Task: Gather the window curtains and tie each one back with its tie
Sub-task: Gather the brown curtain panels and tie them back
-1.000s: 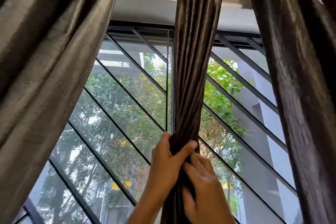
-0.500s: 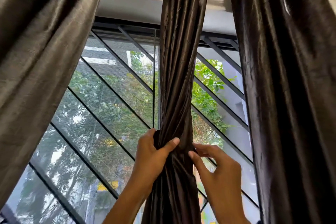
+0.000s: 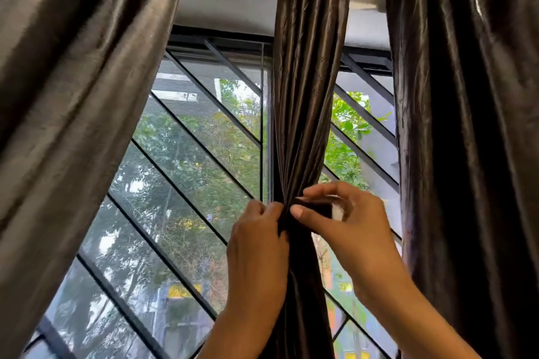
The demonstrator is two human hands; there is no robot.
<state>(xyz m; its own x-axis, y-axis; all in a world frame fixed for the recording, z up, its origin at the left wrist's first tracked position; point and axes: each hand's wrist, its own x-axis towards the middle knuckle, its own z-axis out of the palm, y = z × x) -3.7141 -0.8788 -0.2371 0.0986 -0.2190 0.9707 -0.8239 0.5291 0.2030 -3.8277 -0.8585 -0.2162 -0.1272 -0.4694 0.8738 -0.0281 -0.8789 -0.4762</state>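
A dark brown satin curtain hangs gathered into a narrow bundle in the middle of the window. My left hand grips the bundle at its narrowest point from the left. My right hand pinches the end of a dark tie between thumb and fingers, right against the bundle; a pale patch shows on the tie's inner end. The rest of the tie is hidden behind the fabric and my hands.
Two more brown curtains hang loose: one at the left and one at the right. Behind them is a window with a black diagonal grille and a mesh screen; trees lie outside. The rail runs along the top.
My right hand has come off the curtain and now holds the tie's end by the bundle. My left hand has shifted its hold and keeps the gathered fabric.
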